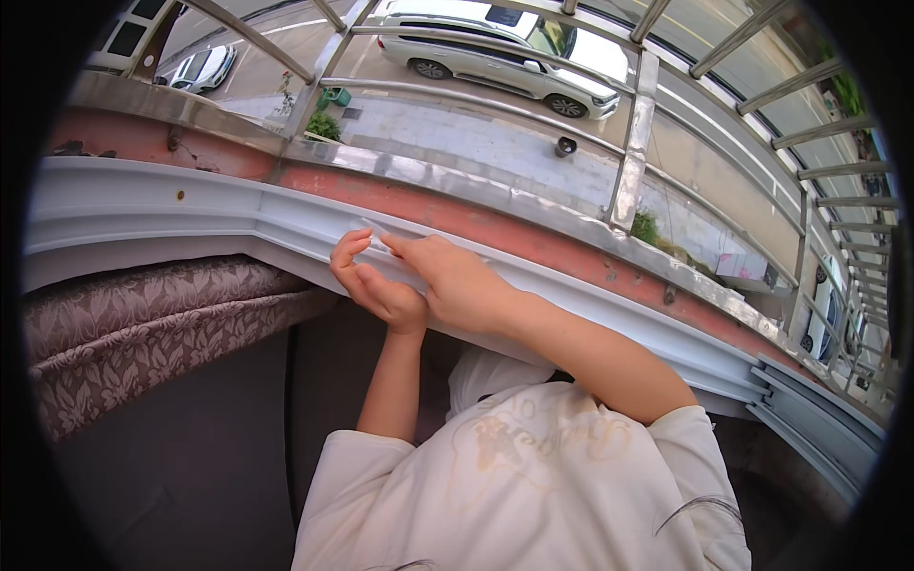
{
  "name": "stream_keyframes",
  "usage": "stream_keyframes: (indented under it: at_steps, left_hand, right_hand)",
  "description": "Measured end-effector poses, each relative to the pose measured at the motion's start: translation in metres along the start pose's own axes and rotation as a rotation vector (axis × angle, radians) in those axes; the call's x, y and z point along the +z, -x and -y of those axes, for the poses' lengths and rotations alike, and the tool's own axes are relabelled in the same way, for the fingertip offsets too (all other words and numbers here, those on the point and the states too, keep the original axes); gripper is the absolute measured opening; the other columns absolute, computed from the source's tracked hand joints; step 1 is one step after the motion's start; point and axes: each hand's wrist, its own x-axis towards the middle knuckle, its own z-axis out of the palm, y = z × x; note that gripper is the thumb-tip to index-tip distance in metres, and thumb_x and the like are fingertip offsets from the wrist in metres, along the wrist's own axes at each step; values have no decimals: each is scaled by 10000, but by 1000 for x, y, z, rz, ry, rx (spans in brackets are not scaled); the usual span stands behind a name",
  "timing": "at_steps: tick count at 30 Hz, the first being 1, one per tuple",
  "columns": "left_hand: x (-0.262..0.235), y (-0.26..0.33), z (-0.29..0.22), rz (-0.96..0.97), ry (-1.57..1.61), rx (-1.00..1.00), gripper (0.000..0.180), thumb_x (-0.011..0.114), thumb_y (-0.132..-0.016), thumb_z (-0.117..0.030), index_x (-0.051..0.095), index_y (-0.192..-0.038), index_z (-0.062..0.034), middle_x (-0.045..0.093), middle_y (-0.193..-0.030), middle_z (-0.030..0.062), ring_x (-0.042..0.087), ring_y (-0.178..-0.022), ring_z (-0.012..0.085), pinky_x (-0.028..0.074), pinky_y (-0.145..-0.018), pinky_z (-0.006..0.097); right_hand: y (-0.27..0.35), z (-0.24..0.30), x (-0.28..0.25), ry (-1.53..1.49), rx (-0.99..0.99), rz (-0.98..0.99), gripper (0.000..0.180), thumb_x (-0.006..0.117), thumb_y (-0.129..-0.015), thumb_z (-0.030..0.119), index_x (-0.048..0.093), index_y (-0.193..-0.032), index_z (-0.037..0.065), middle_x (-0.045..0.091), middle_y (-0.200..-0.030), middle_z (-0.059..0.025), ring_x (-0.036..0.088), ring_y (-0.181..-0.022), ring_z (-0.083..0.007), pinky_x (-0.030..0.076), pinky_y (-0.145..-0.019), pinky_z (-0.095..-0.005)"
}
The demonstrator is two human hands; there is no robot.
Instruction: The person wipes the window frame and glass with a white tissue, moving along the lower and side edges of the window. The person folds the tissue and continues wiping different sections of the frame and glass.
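Note:
My left hand [378, 290] is raised over the white window frame [305, 226], its fingers loosely curled and apart. Across it from the right comes my right hand [464, 278], touching it near the wrist and palm. The right fingers are bent together and partly hidden. At their tips shows a small pale, translucent sliver [374, 227], too faint to name. Both hands are in front of the frame's long grooved sill.
Beyond the sill run a red ledge [409, 205] and metal railings [636, 143]. A street with a white car [505, 52] lies far below. A patterned cushioned edge [162, 314] is at the left.

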Motion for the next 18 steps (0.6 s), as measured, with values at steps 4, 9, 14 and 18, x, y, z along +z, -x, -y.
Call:
stream_keyframes:
  at_steps: [4, 9, 14, 18]
  left_hand:
    - [-2, -7, -3, 38, -27, 20, 300, 310, -1044, -245, 484, -1057, -1, 539, -1114, 163, 514, -1079, 263, 373, -1030, 427]
    - [-4, -5, -2, 47, -42, 34, 277, 312, -1047, -208, 486, -1048, 7, 544, -1085, 158, 521, -1057, 255, 390, -1007, 413]
    - [0, -3, -1, 53, -67, 33, 264, 323, -1045, -184, 497, -1036, 14, 548, -1075, 150, 523, -1031, 239, 403, -983, 391]
    - [2, -6, -5, 88, -85, 23, 256, 338, -1042, -169, 509, -1040, 22, 551, -1075, 135, 521, -1012, 224, 410, -964, 370]
  right_hand:
    - [52, 3, -22, 89, 4, -118, 486, 550, -855, -3, 537, -1341, 13, 645, -1133, -187, 581, -1061, -368, 486, -895, -451]
    - [143, 2, -58, 393, 152, -213, 355, 671, -820, 47, 626, -1172, 42, 599, -918, -116, 575, -889, -308, 487, -773, -421]
    - [164, 7, -69, 538, 290, -230, 328, 722, -800, 103, 649, -1111, 28, 591, -931, -111, 557, -871, -308, 479, -770, -399]
    - [132, 9, -42, 480, 107, -294, 352, 730, -795, 128, 634, -1114, 15, 586, -1016, -112, 551, -934, -296, 466, -829, -400]
